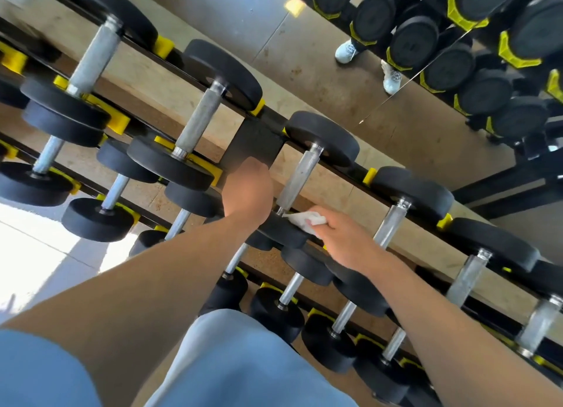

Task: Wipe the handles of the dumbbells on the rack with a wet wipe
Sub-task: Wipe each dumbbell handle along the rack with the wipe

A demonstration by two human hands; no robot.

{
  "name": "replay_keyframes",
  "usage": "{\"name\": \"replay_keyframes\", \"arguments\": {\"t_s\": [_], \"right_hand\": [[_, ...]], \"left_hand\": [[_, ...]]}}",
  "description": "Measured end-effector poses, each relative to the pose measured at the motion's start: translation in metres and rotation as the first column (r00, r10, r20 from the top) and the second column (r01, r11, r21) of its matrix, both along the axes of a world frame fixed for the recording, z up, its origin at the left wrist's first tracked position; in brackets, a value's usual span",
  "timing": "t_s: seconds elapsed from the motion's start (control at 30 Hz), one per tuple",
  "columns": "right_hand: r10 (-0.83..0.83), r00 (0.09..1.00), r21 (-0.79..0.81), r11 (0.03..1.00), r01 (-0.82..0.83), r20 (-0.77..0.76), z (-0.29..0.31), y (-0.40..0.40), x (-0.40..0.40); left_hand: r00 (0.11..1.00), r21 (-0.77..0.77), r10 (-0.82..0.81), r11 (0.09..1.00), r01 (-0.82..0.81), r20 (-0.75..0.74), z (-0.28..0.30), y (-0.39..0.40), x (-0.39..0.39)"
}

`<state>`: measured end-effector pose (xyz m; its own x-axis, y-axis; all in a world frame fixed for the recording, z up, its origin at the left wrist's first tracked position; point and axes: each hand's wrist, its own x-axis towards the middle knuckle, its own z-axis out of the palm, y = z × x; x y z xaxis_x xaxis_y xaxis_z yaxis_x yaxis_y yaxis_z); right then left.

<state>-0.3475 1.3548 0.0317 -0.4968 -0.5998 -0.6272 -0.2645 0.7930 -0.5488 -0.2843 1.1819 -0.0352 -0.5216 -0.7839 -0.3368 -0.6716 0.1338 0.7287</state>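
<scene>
the right hand (341, 239) pinches a crumpled white wet wipe (307, 219) between thumb and curled fingers, the wipe touching the near end of the knurled silver metal handle (297, 178) of a black round-headed dumbbell on the upper tier. the left hand (248, 190) sits just beside that handle on its left, over the dumbbell's near black head (283, 231); its fingers are hidden, so i cannot tell whether it grips anything. around them the black steel rack with yellow cradles (262, 138) holds rows of similar dumbbells. beyond, a wall mirror (426, 107) reflects the rack and white shoes.
</scene>
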Motion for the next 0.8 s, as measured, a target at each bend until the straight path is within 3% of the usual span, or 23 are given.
{"name": "replay_keyframes", "arguments": {"t_s": [0.13, 0.33, 0.37, 0.43, 0.47, 0.5, 0.53, 0.57, 0.6, 0.67, 0.8], "right_hand": [[-0.286, 0.948, -0.060, 0.958, 0.280, -0.138, 0.006, 0.016, -0.023], [-0.078, 0.997, 0.123, 0.989, 0.077, 0.007, -0.007, 0.007, 0.021], [-0.098, 0.995, 0.116, 0.988, 0.100, -0.016, -0.003, 0.006, 0.030], [-0.291, 0.956, 0.001, 0.957, 0.291, 0.034, 0.014, 0.002, 0.041], [-0.489, 0.857, -0.064, 0.861, 0.504, 0.164, 0.024, 0.001, 0.043], [-0.664, 0.667, -0.072, 0.689, 0.722, 0.338, 0.035, -0.001, 0.042], [-0.733, 0.423, -0.020, 0.489, 0.872, 0.532, 0.043, -0.001, 0.041], [-0.693, 0.239, 0.026, 0.348, 0.937, 0.680, 0.050, -0.001, 0.040], [-0.629, 0.144, 0.050, 0.280, 0.959, 0.764, 0.054, -0.001, 0.040], [-0.567, 0.083, 0.060, 0.229, 0.972, 0.820, 0.061, -0.003, 0.040], [-0.587, 0.119, 0.011, 0.212, 0.977, 0.801, 0.063, -0.008, 0.046]], "left_hand": [[1.000, 0.012, -0.005, 1.000, 0.005, 0.005, -0.001, 0.000, 0.000], [0.999, 0.000, -0.022, 1.000, 0.022, 0.032, 0.004, 0.000, 0.001], [0.999, 0.002, -0.022, 1.000, 0.022, 0.033, 0.004, -0.001, 0.001], [0.999, -0.001, -0.021, 1.000, 0.021, 0.041, 0.005, 0.000, 0.001], [0.999, -0.006, -0.023, 1.000, 0.023, 0.046, 0.005, 0.000, 0.000], [0.998, -0.013, -0.029, 0.999, 0.030, 0.050, 0.005, 0.001, 0.000], [0.998, -0.016, -0.035, 0.999, 0.036, 0.054, 0.005, 0.001, 0.000], [0.998, -0.016, -0.037, 0.999, 0.037, 0.053, 0.004, 0.001, 0.001], [0.998, -0.014, -0.035, 0.999, 0.036, 0.049, 0.004, 0.000, 0.001], [0.999, -0.006, -0.031, 1.000, 0.031, 0.039, 0.004, 0.000, 0.002], [0.999, -0.010, -0.039, 0.999, 0.039, 0.024, 0.010, 0.002, 0.003]]}}
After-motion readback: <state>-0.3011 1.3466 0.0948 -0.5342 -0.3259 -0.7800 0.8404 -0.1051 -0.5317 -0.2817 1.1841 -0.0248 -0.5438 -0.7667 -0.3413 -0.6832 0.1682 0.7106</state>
